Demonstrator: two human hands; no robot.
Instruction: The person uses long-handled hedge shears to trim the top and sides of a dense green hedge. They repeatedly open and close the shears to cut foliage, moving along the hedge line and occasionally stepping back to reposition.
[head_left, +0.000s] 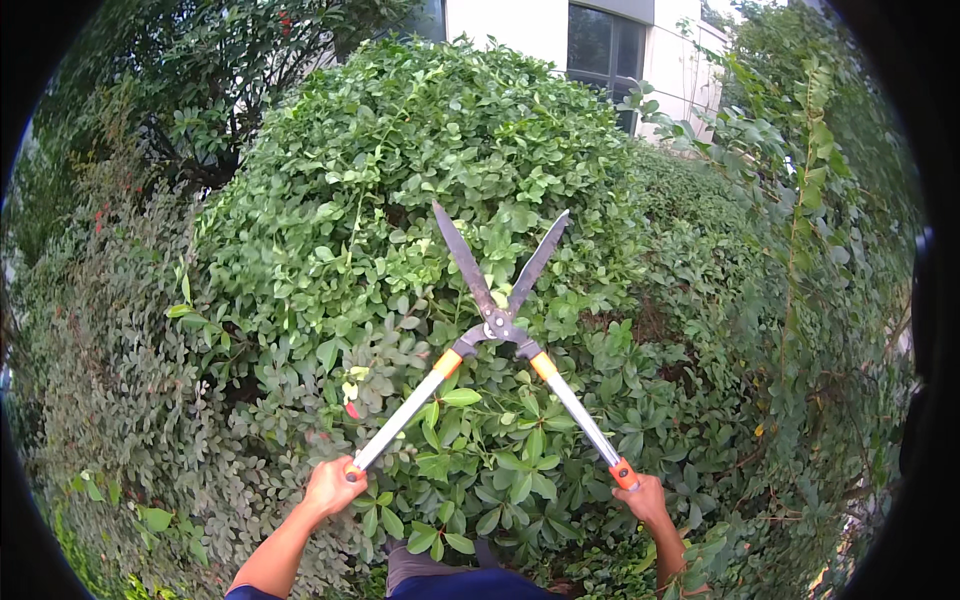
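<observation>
A pair of hedge shears is held out in front of me with its two dark blades spread in a V. My left hand grips the end of the left silver handle, just below its orange collar. Around the end of the right handle my right hand is closed in the same way. The blade tips point away from me, over the leafy face of a rounded green shrub. Whether the blades touch leaves, I cannot tell. Glossy broad-leaved shoots fill the space between the handles.
Greyish small-leaved bushes grow at the left. A tall leafy shoot rises at the right among more foliage. Behind the shrub stands a pale building wall with a dark window. A darker tree overhangs the upper left.
</observation>
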